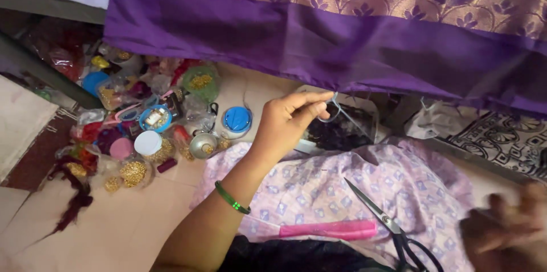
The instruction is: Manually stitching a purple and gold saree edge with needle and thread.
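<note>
The left hand (pixel 286 119) reaches up from a forearm wearing one green bangle (pixel 232 198), its thumb and forefinger pressed together on a loop of pale thread (pixel 336 113) at the lower hem of the purple cloth (pixel 319 44), which hangs across the top of the view with a gold-patterned band above. At four o'clock from that hand, one pair of black-handled scissors (pixel 393 227) lies on the pink printed fabric (pixel 353 186), its handles partly cut off by the bottom edge; just beside it at nine o'clock lies one pink comb (pixel 329 229). The right hand (pixel 504 229) at the lower right is blurred, so its grip cannot be told. At nine o'clock from the left hand sits a heap of small containers and gold beads (pixel 145 124), too jumbled to count, though one blue round lid (pixel 237 118) stands out.
</note>
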